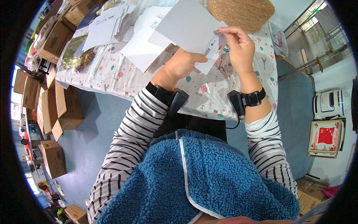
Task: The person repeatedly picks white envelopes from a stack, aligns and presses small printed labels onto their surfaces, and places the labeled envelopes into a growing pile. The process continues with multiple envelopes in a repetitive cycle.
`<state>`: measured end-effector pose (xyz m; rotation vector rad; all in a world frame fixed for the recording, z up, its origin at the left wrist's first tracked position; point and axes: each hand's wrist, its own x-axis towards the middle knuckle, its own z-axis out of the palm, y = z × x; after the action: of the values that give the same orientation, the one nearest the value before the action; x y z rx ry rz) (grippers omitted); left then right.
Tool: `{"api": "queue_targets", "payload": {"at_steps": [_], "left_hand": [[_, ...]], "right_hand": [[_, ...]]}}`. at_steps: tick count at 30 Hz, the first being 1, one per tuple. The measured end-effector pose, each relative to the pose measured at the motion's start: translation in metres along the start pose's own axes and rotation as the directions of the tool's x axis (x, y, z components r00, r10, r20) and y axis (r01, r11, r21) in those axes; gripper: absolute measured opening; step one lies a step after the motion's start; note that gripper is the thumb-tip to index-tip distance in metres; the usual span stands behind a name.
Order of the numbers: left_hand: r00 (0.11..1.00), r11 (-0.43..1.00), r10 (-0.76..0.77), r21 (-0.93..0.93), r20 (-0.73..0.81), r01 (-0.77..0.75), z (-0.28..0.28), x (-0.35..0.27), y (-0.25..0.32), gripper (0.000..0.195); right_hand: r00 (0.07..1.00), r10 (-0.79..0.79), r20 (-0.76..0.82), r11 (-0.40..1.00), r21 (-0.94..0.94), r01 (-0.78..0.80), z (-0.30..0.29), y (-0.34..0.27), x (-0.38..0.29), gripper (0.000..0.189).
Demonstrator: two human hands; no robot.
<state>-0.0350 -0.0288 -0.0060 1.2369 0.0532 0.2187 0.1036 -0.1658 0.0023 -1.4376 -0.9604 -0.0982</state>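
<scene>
My left hand grips the lower edge of a white card sheet that bears a printed label, its thumb on the front. My right hand is at the sheet's right corner, thumb and forefinger pinched on a small metallic piece too small to name. Below the sheet, clear plastic packets and thin white strips lie on the patterned tablecloth. More white card sheets are spread left of my left hand.
A large brown fibre bundle stands at the table's back right. Stacked white cards and a plastic bag of dried greenery lie at the left. Cardboard boxes stand on the floor to the left; a metal-legged stand is at the right.
</scene>
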Motion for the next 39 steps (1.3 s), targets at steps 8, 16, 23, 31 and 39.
{"api": "queue_targets", "payload": {"at_steps": [8,16,23,31,39], "left_hand": [[1.0,1.0,-0.02,-0.009,-0.023,0.02,0.0004,0.0001,-0.0017,0.052],[0.999,0.997,-0.032,0.063,-0.018,0.033,-0.0048,0.0029,-0.0062,0.052],[0.999,1.0,-0.005,-0.029,0.052,0.007,-0.0044,0.0017,-0.0041,0.054],[0.998,0.988,-0.006,-0.153,0.066,0.016,-0.0013,0.0021,-0.0005,0.053],[0.998,0.989,-0.015,-0.144,0.055,0.022,-0.0001,-0.0005,0.0007,0.05]], "right_hand": [[1.0,0.0,0.012,0.998,-0.06,0.001,-0.0013,0.0024,0.0,0.012],[0.999,-0.034,0.002,0.99,-0.139,0.034,-0.0001,-0.0032,-0.0016,0.013],[0.998,-0.06,0.013,0.984,-0.166,0.061,-0.0003,-0.007,-0.0007,0.014],[1.0,-0.007,0.008,0.996,-0.084,0.007,-0.0014,-0.0042,-0.0004,0.014],[1.0,0.026,0.011,0.997,-0.066,-0.025,-0.0013,-0.0033,-0.0007,0.015]]}}
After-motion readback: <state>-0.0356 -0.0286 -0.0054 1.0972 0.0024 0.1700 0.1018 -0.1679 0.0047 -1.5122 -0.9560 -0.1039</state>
